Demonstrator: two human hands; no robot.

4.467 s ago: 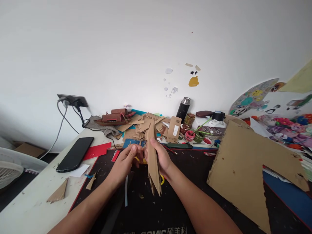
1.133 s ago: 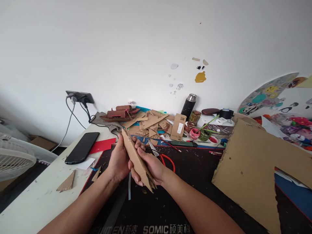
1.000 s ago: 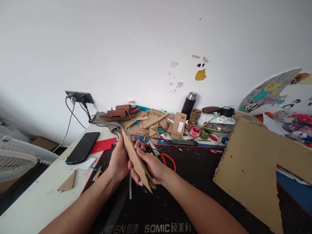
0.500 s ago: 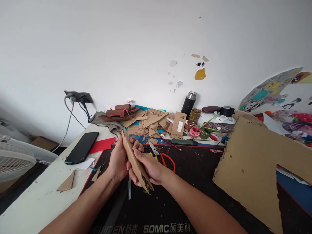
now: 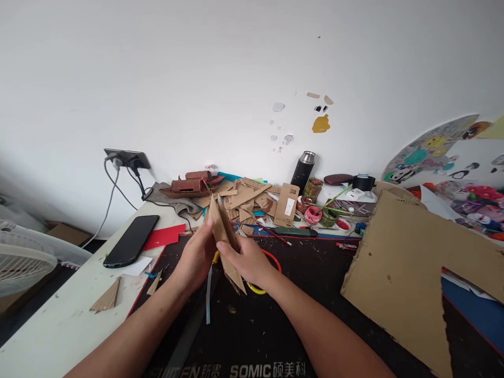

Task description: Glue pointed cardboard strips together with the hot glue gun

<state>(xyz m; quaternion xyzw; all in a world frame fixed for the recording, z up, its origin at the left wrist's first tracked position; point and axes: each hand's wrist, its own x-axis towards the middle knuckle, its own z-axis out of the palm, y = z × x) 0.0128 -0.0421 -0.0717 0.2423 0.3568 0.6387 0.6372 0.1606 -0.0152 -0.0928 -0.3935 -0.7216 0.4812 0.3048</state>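
A folded cardboard piece (image 5: 225,236) with pointed ends is held tilted between my two hands above the black mat (image 5: 255,320). My left hand (image 5: 199,254) grips its left side, the fingers mostly hidden behind it. From the right, my right hand (image 5: 248,260) closes on it, thumb lying on the near face. Scissors with red and yellow handles (image 5: 273,257) lie on the mat, partly hidden behind my right hand. A translucent glue stick or strip (image 5: 208,299) lies below my left hand.
Cardboard scraps (image 5: 248,197) and brown model boats (image 5: 192,185) lie at the back. A black flask (image 5: 303,172) and paint jars (image 5: 314,214) stand right of them. A large cardboard sheet (image 5: 394,273) covers the right; a phone (image 5: 132,240) lies left. A fan (image 5: 27,257) stands far left.
The cardboard piece has turned in my hands, so its broad near face and split upper tips now show. My right hand has shifted its grip, thumb now on the near face.
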